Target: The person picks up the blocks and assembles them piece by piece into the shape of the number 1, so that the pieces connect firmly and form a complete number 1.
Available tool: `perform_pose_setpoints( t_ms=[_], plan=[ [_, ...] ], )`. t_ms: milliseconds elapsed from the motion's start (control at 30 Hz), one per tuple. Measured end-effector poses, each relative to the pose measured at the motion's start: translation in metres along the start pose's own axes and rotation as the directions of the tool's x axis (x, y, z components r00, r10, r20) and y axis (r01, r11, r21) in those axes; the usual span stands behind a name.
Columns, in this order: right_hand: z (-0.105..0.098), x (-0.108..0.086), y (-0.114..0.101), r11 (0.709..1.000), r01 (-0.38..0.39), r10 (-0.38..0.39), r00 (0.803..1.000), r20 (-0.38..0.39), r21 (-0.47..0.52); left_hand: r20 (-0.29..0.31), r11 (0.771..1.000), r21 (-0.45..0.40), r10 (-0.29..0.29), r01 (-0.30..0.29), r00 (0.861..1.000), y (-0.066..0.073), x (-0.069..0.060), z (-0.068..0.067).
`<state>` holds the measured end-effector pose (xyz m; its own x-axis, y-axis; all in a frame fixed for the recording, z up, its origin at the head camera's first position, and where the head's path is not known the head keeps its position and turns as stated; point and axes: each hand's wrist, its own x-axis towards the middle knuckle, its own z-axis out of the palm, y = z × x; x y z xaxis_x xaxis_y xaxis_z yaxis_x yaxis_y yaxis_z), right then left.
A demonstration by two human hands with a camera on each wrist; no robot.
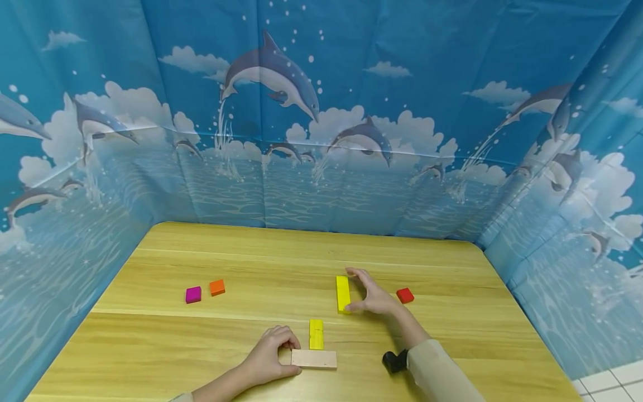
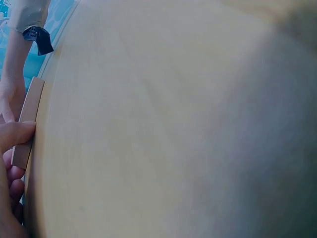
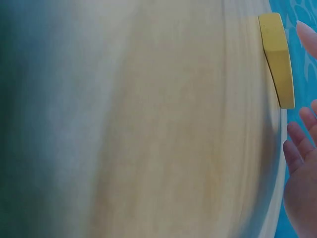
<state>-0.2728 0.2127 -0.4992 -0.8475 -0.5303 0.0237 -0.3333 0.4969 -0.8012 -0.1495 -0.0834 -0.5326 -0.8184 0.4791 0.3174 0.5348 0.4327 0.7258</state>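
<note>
A plain wooden block point(image 1: 314, 359) lies crosswise near the front of the table. My left hand point(image 1: 271, 357) pinches its left end, and the thumb presses the block point(image 2: 27, 106) in the left wrist view. Just behind it a shorter yellow block point(image 1: 316, 334) points away from me. Farther back, a longer yellow block point(image 1: 342, 293) lies beside my right hand point(image 1: 374, 296). That hand is spread, its thumb by the block's near end and its fingers reaching past the far end. In the right wrist view a gap shows between the fingers and the yellow block point(image 3: 277, 59).
Purple point(image 1: 193, 295) and orange point(image 1: 217, 287) square blocks lie on the left of the wooden table point(image 1: 241, 251). A red block point(image 1: 404, 295) sits right of my right hand. A black device point(image 1: 394, 362) is at the right wrist. A dolphin-print curtain point(image 1: 321, 184) surrounds the table.
</note>
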Motion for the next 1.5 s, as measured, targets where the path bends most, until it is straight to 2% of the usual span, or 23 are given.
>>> perform_pose_setpoints(
  t_ms=[200, 467, 633, 833, 1500],
  plan=[
    [-0.0001, -0.0014, 0.0012, 1.000, -0.017, 0.017, 1.000, 0.022, -0.008, 0.006, 1.000, -0.001, -0.010, 0.010, 1.000, 0.0004, -0.0002, 0.0006],
    [0.0026, -0.0007, 0.0057, 0.997, 0.030, -0.027, 0.999, 0.032, -0.071, 0.002, 1.000, 0.006, -0.007, 0.007, 1.000, -0.0006, -0.0005, 0.0021],
    [0.0037, -0.0003, 0.0070, 0.997, 0.022, -0.019, 0.999, 0.036, -0.080, -0.001, 1.000, 0.015, -0.001, 0.001, 1.000, -0.0011, -0.0010, 0.0028],
    [0.0044, -0.0007, 0.0069, 0.993, -0.020, 0.026, 0.999, 0.041, -0.119, -0.014, 1.000, 0.013, 0.014, -0.014, 1.000, -0.0008, -0.0010, 0.0024],
    [0.0057, 0.0015, 0.0080, 0.995, -0.040, 0.043, 0.999, 0.026, -0.090, -0.020, 1.000, 0.012, 0.023, -0.022, 1.000, -0.0018, -0.0011, 0.0028]
  ],
)
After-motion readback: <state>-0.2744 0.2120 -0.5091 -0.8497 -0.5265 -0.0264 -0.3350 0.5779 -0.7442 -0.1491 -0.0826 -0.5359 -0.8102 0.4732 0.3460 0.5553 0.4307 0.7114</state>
